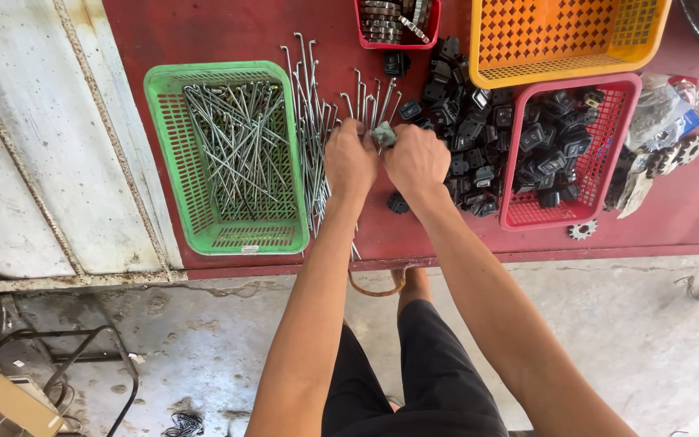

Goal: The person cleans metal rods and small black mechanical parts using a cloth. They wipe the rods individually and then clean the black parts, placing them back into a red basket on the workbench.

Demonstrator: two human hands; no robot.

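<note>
Spanning the top of the view, the red desk [228, 32] carries everything, with cracked concrete floor below its near edge. Largest on it is the green basket [173, 162] at left, full of thin metal rods, then the empty orange basket [560, 73] at the far edge and the pink basket [604, 206] at right, part filled with black plastic parts. Between the green and pink baskets lie a loose row of hooked metal rods [311, 121] and a heap of black parts [467, 129] spread on the bare desk; a small red tray of metal rings [382, 20] sits at the far edge. Both hands meet over the near ends of the loose rods: the left hand [350, 158] is curled tight around what looks like a rod, and the right hand [418, 159] is closed beside it, touching it, with a small grey-green piece [384, 133] pinched where the fingertips meet, just above both fists. Whether the piece is already on the rod is hidden by the fingers. As I judge it, the risks are the small piece slipping from so narrow a pinch and dropping among the rods or off the near edge, and a forearm sweeping the rods that overhang that edge onto the floor.
</note>
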